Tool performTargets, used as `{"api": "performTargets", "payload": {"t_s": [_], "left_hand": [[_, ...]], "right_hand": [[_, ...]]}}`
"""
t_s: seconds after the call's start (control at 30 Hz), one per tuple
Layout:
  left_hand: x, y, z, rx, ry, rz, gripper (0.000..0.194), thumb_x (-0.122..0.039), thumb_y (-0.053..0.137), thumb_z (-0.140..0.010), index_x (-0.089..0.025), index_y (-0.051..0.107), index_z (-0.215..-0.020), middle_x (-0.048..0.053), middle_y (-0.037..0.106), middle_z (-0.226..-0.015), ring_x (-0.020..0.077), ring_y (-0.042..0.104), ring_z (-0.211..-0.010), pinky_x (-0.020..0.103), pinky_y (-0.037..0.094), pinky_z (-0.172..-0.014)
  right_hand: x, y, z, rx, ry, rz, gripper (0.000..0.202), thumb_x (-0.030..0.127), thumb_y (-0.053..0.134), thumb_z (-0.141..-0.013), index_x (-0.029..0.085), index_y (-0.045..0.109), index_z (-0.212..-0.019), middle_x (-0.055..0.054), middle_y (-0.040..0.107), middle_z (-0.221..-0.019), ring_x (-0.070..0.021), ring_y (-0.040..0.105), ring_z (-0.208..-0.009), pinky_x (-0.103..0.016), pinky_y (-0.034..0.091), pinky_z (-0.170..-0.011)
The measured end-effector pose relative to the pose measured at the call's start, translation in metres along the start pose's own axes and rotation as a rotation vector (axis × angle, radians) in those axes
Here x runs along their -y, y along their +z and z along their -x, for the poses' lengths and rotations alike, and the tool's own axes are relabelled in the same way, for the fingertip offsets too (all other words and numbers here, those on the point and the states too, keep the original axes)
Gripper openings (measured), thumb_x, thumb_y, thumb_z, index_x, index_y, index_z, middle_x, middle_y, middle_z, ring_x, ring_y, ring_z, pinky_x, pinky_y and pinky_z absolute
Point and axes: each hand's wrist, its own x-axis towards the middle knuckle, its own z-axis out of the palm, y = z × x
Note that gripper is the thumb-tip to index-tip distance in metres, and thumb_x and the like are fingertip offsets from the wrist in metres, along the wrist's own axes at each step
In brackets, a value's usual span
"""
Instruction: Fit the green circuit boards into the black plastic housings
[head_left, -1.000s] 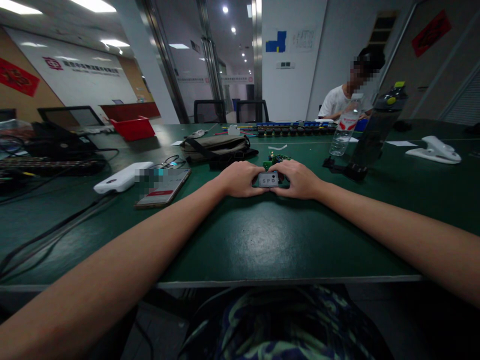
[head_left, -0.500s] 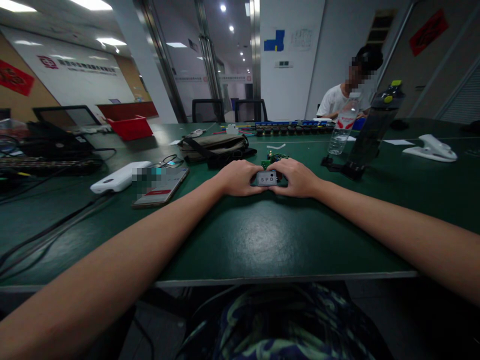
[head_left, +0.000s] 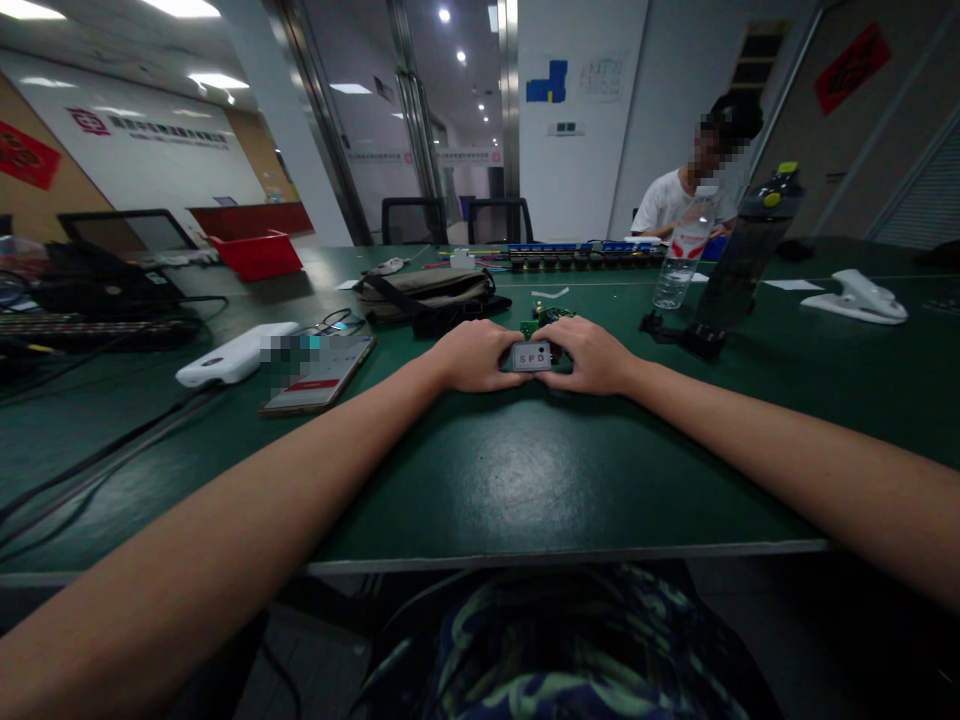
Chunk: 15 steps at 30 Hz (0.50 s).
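Observation:
A small grey block marked "SPD" point(head_left: 531, 357) is held between both hands over the green table point(head_left: 495, 480). My left hand point(head_left: 478, 356) grips its left side, thumb low and fingers curled behind. On its right side my right hand point(head_left: 592, 357) closes in the same way, and the two thumbs nearly meet under the block. Just behind the block lies a green circuit board point(head_left: 529, 327) with small parts, partly hidden by my right hand. The fingertips at the back of the block are hidden.
Left of my hands are a phone point(head_left: 322, 375) and a white power bank point(head_left: 236, 355) with cables. A grey-brown bag point(head_left: 427, 293) lies behind. At the right stand a water bottle point(head_left: 679, 265) and a dark bottle point(head_left: 750, 250). A person point(head_left: 667, 200) sits across the table.
The whole view has shifted very slightly. Both hands keep their hold on the block, with no clear movement.

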Motion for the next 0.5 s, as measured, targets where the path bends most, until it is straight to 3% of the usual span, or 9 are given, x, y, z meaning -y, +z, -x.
{"api": "performTargets", "payload": {"t_s": [0.5], "left_hand": [[0.0003,0.0011,-0.0008,-0.001,-0.008,0.006,0.046,-0.058,0.051,-0.084,-0.016,0.068,-0.09,0.009,0.073,-0.08,0.0226,0.068,-0.069,0.029,0.042,-0.058]], "right_hand": [[0.0,0.0002,-0.0006,0.002,0.002,-0.01,0.035,0.036,0.063,-0.079,0.016,0.063,-0.108,-0.012,0.069,-0.096,-0.0268,0.061,-0.087,-0.038,0.046,-0.081]]}}
